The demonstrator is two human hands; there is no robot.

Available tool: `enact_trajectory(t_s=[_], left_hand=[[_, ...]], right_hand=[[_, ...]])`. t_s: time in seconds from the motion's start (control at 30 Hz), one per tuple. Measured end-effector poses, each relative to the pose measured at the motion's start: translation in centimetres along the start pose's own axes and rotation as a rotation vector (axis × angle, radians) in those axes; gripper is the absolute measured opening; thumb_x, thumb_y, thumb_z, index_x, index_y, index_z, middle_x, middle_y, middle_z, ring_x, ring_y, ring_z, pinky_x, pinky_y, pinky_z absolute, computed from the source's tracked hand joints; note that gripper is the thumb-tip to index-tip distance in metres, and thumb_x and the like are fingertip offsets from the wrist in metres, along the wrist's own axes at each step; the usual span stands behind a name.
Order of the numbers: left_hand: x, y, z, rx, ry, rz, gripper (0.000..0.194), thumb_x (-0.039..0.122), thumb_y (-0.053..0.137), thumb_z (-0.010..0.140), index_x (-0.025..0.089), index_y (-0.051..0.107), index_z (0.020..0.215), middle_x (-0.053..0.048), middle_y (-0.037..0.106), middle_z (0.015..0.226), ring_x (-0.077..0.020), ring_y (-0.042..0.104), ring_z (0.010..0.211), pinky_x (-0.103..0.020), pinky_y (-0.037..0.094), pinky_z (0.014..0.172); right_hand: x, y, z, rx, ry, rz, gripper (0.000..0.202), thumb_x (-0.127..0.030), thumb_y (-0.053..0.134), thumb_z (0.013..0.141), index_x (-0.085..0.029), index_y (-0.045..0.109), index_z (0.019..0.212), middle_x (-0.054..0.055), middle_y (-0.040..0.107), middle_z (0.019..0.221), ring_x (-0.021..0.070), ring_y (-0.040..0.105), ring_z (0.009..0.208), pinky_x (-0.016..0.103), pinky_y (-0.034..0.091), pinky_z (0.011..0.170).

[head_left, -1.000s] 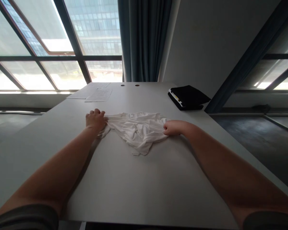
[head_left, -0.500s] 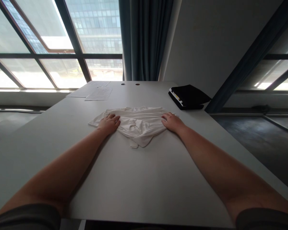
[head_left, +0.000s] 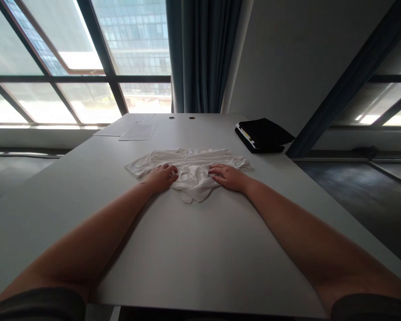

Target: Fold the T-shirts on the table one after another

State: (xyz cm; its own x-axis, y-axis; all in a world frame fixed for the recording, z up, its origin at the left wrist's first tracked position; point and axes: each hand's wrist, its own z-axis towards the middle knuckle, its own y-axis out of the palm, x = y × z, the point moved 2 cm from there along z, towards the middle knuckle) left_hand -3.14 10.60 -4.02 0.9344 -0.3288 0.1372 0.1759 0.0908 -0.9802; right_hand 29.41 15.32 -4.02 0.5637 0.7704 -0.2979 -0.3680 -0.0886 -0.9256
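Note:
A thin white garment [head_left: 195,157], in shape like a T-shirt, lies crumpled on the white table [head_left: 200,249] in front of me. Its middle is bunched into folds, and a small tab sticks out at its near edge. On the left part of the cloth rests my left hand [head_left: 162,177], palm down, fingers spread and pointing inward. Opposite it, my right hand [head_left: 230,176] lies on the right part, its fingers stretched toward the middle and slightly apart. Both hands touch the fabric; the bunched folds lie between them.
A black folder [head_left: 265,133] with papers inside stands at the back right of the table. Printed sheets [head_left: 138,131] lie at the back left. Two round cable holes are near the far edge, with a blue curtain [head_left: 200,58] and windows behind.
Both hands have slid inward and slightly nearer to me, closer together. The cloth's middle is more bunched between them, and its right end is now uncovered.

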Motion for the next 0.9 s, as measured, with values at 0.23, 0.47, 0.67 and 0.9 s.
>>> enact_trajectory(t_s=[0.23,0.47,0.67,0.9], left_hand=[[-5.3,0.4,3.7,0.089,-0.136,-0.047,0.04,0.049,0.053,0.098,0.03,0.068,0.13,-0.008,0.063,0.134,-0.0313,0.059,0.126,-0.046,0.043,0.111],[-9.1,0.8,8.5,0.172,-0.214,-0.015,0.035,0.045,0.057,0.097,0.027,0.072,0.123,-0.01,0.064,0.133,-0.0326,0.058,0.125,-0.046,0.043,0.109],[-6.3,0.1,7.4,0.246,-0.028,0.01,0.026,0.035,0.053,0.097,0.022,0.068,0.113,-0.01,0.071,0.108,-0.0284,0.065,0.102,-0.04,0.048,0.093],[-0.8,-0.6,4.6,0.178,0.287,-0.102,0.029,0.049,0.057,0.094,0.021,0.065,0.094,-0.008,0.071,0.098,-0.0266,0.066,0.095,-0.039,0.049,0.09]], right_hand=[[3.7,1.5,2.8,-0.04,0.181,-0.123,0.055,-0.043,0.045,0.106,-0.02,0.055,0.154,0.013,0.043,0.164,0.0285,0.039,0.154,0.05,0.027,0.131],[7.8,1.7,7.1,0.037,0.177,-0.082,0.049,-0.036,0.051,0.102,-0.017,0.063,0.146,0.013,0.052,0.158,0.0262,0.045,0.151,0.046,0.033,0.128],[6.6,0.7,6.5,0.277,0.045,-0.045,0.035,-0.026,0.059,0.094,-0.018,0.074,0.124,0.013,0.065,0.14,0.0294,0.053,0.14,0.052,0.039,0.123],[-2.4,1.1,5.8,0.216,-0.224,-0.032,0.046,-0.025,0.067,0.091,-0.021,0.064,0.137,0.011,0.066,0.134,0.0263,0.06,0.124,0.043,0.048,0.111]])
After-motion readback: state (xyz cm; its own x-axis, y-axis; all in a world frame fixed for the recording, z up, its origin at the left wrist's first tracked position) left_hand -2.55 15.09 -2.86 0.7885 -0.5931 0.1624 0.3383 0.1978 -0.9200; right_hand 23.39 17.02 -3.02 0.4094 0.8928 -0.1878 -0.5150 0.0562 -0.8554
